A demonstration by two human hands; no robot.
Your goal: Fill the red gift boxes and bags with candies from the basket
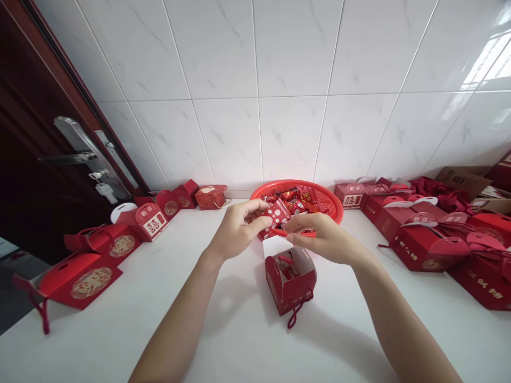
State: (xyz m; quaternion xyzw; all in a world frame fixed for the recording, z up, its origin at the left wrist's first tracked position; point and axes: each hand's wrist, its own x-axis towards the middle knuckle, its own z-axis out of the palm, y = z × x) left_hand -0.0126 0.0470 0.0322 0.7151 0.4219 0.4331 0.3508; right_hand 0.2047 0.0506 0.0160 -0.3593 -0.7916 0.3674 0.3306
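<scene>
My left hand (pixel 241 226) grips a red packet with white dots (pixel 276 215) between thumb and fingers, over the near edge of the red plastic basket (pixel 338 205). Wrapped candies (pixel 299 202) lie in that basket. My right hand (pixel 315 234) is just right of the packet, its fingers bent and apart, with nothing visible in it. Below both hands stands an open red box (pixel 293 292) with its white inner flap raised. Small red items (pixel 289 270) lie inside, and a dark red cord (pixel 295 314) hangs at its front.
Red gift boxes (pixel 96 279) line the left side of the white table (pixel 159 330). More boxes (pixel 431 250) crowd the right side, near a cardboard box (pixel 465 181). A tiled wall (pixel 223 138) rises behind; a dark door (pixel 35 133) is at left.
</scene>
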